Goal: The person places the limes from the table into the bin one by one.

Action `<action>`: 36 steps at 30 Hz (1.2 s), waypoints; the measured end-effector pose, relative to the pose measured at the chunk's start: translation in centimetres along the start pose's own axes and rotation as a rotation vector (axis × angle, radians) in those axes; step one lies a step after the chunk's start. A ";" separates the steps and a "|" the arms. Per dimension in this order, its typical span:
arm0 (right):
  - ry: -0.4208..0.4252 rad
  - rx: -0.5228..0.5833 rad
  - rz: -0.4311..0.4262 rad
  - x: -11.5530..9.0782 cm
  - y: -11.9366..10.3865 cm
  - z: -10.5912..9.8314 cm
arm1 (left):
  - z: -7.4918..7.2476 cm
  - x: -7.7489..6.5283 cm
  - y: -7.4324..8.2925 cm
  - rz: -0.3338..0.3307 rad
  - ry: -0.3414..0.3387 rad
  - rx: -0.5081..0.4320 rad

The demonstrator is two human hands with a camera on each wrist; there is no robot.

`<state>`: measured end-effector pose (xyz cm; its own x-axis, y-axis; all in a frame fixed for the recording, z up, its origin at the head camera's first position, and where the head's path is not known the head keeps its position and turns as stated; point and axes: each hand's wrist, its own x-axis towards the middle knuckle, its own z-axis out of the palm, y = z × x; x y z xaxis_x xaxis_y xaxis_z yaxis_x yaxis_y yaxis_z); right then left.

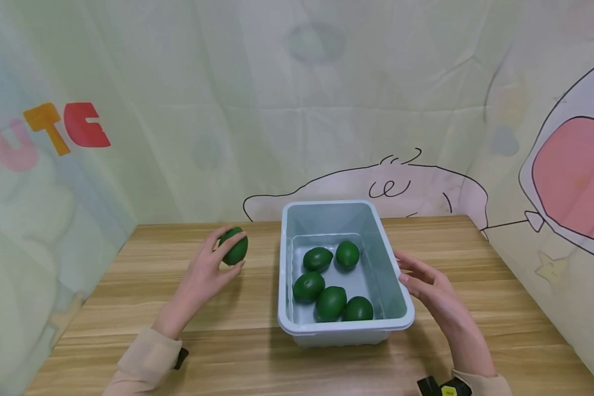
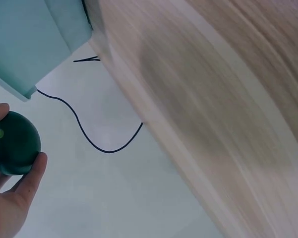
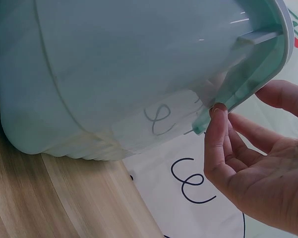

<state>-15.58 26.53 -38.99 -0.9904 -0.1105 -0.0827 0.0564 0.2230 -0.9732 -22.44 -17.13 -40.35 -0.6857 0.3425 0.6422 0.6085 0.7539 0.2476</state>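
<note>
My left hand (image 1: 210, 269) holds a glossy dark green oval fruit (image 1: 235, 247) above the table, left of a light blue plastic bin (image 1: 346, 329). Thumb and fingers curl round the fruit; a pale stem spot shows on the held fruit (image 2: 12, 144) in the left wrist view. Several similar green fruits (image 1: 330, 303) lie on the bin's floor, mostly toward its near end. On the bin's right side, my right hand (image 1: 435, 297) pinches the rim. The right wrist view shows thumb and fingertips of the right hand (image 3: 268, 168) at the rim's edge.
The bin stands on a wood-grain table (image 1: 247, 352). Behind the table hangs a pale cloth backdrop (image 1: 218, 132) with cartoon drawings and coloured letters. Dark devices (image 1: 445, 386) are strapped at the wrists.
</note>
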 end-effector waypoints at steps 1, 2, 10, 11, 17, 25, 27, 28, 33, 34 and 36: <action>0.001 0.001 0.001 0.0 0.0 0.0 | 0.0 0.0 0.1 0.000 0.001 0.002; 0.001 0.001 0.002 0.0 0.0 0.0 | -0.1 0.1 0.2 0.002 0.002 0.002; 0.003 0.004 0.005 0.0 -0.1 0.1 | -0.3 0.4 1.1 0.014 0.003 0.005; 0.002 0.005 0.004 0.0 0.0 0.1 | -0.4 0.5 1.2 0.018 0.004 0.004; 0.001 0.007 0.003 0.0 0.0 0.1 | -0.5 1.0 1.9 0.048 0.011 -0.006; -0.002 0.008 -0.008 0.0 0.0 0.0 | -1.1 1.7 3.1 0.079 0.010 -0.005; -0.004 0.009 -0.012 0.0 0.0 0.0 | -1.2 1.9 3.4 0.085 0.010 -0.003; -0.005 0.009 -0.014 0.0 0.0 0.0 | -1.2 2.0 3.6 0.088 0.009 -0.004; -0.009 0.013 -0.025 0.0 0.1 0.0 | -1.5 2.5 4.3 0.107 0.007 -0.017; -0.010 0.013 -0.026 0.0 0.1 0.0 | -1.5 2.6 4.4 0.113 0.009 -0.022; -0.011 0.010 -0.025 0.0 0.1 0.0 | -1.5 2.8 4.6 0.128 0.015 -0.030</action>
<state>-15.59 26.57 -39.06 -0.9902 -0.1262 -0.0601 0.0325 0.2105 -0.9771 -20.98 -13.54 -36.30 -0.5960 0.4265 0.6803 0.7025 0.6873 0.1846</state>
